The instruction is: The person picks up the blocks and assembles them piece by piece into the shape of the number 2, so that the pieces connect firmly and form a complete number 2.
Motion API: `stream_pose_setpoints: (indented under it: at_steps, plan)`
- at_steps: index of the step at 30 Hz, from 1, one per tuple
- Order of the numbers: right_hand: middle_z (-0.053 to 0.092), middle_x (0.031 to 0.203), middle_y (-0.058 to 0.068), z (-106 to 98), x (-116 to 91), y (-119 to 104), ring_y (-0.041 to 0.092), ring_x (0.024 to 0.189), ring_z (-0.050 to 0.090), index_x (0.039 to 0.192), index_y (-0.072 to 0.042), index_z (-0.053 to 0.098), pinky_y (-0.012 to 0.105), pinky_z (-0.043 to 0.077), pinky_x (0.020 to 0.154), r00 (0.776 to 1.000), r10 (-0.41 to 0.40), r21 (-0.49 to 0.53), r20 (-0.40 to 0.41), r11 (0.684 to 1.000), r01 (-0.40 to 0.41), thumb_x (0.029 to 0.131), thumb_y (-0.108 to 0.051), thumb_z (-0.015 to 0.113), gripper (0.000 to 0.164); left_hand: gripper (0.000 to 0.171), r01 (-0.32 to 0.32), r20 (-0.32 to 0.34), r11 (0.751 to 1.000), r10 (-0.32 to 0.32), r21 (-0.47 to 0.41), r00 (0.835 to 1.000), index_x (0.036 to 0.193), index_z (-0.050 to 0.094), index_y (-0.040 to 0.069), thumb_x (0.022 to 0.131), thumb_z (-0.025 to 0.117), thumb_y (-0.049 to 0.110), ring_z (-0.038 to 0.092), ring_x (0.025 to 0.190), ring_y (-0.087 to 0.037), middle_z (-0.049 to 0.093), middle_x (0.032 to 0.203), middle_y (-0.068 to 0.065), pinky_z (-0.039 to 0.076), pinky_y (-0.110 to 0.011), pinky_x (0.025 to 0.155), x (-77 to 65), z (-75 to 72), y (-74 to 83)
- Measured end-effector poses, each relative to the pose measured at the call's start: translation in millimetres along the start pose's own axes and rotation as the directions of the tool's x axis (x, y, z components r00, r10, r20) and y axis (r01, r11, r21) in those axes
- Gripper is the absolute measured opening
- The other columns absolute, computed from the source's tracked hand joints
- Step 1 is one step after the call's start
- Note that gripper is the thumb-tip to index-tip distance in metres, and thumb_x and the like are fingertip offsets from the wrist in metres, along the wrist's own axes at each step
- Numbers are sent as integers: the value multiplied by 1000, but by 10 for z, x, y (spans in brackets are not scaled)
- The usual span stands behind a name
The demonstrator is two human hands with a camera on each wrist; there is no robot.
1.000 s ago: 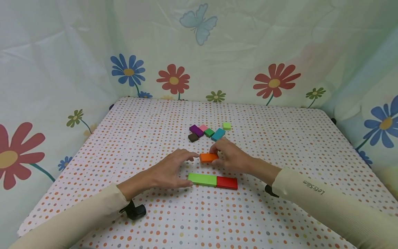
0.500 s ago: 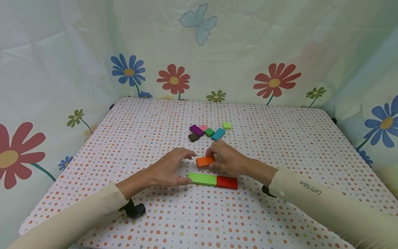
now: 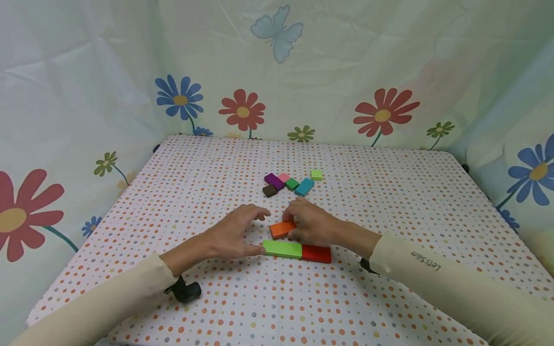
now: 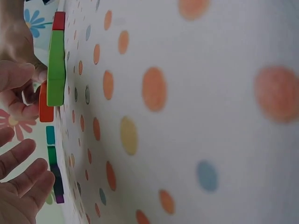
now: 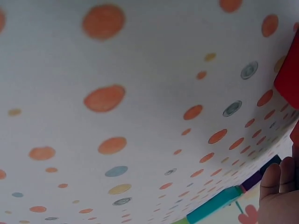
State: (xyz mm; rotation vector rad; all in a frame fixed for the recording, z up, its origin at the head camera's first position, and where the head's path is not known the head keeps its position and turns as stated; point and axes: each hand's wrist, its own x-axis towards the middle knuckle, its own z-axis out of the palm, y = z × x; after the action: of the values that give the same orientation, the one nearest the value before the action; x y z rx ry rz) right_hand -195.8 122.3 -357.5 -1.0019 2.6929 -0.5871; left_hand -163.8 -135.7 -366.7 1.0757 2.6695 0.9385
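We see the orange block just behind the green block, turned askew to it, its right end pinched between the thumb and fingers of the right hand. The left hand holds nothing; its fingers are spread, and its thumb is at the green block's left end, though we cannot tell whether it touches. The green block and the red block lie end to end on the dotted cloth. From here, we judge the one-sided hold to be the main weakness: with only the right end gripped, a bump on the free left end could swivel the orange block or twist it loose. We also cannot tell whether its underside is clear of the cloth, so dragging it could ruck the fabric and shift its neighbours. The right thumb is near the green block's back edge; a low sweep towards us could knock that block and break its join with the red one. A nudge from the left thumb could likewise push the pair sideways. Behind the right hand, the teal block is near enough that a careless backward swing might disturb it.
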Motion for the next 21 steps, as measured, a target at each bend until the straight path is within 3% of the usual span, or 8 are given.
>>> stream_pose_setpoints:
  at_steps: [9,21]
  plan:
    - [63,106,-3,26,-5,3,15,104,48,110,-10,67,32,49,90,999,-34,-3,-3,999,34,86,-17,83,29,75,7,-1,1000,-7,1,1000,144,50,8,81,84,29,53,125,-24,60,133,-9,44,-46,107,-9,-9,-1]
    - [63,107,-4,32,31,-34,14,105,47,112,-11,68,31,48,91,999,-8,-26,31,1000,9,87,-18,82,30,66,-23,14,999,23,22,1000,139,55,11,82,83,30,50,127,-21,60,133,-5,41,-45,110,10,-8,21]
